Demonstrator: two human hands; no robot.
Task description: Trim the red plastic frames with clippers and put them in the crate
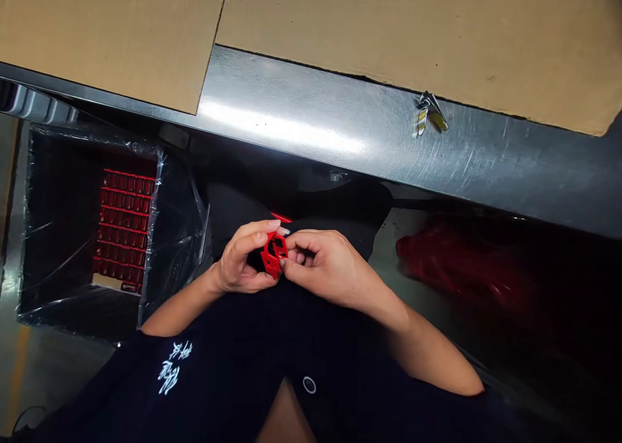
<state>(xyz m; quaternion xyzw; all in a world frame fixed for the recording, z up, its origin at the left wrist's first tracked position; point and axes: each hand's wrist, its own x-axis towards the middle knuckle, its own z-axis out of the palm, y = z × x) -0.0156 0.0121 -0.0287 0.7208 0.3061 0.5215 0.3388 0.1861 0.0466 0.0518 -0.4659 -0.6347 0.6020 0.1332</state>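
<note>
Close to my body, a small red plastic part with openings in it is held between both hands. My left hand grips it from the left, thumb and fingers around its edges. From the right, the thumb and forefinger of my right hand pinch its right side; the other fingers curl in. Whether a second small piece sits between the right fingertips is hidden. Just beyond the left fingers shows a bit of another bright red thing, too little of it to name.
On the left stands a plastic-lined bin holding rows of red parts. Ahead runs a metal table edge with cardboard sheets on top. Yellow-handled nippers lie there. Beneath, at right, is a red plastic bag.
</note>
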